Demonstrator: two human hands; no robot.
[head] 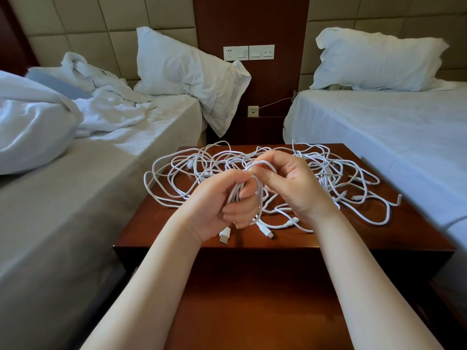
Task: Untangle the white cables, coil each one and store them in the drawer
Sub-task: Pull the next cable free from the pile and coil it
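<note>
Head view: the left hand (222,200) is clenched round a bundle of gathered loops (236,192), held upright so the turns sit together, a coil in the making, I judge. The right hand (293,183), just beside it, pinches the topmost loop to lay it on. Beyond both hands the white cables (328,168) sprawl tangled across the surface (156,223)

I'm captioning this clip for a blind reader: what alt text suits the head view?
Two bare hands hold a white cable above a tangle of white cables on a dark wooden nightstand: the left hand grips the gathered loops, the right hand pinches the top loop. An unmade bed lies to the left, a made bed to the right.
</note>
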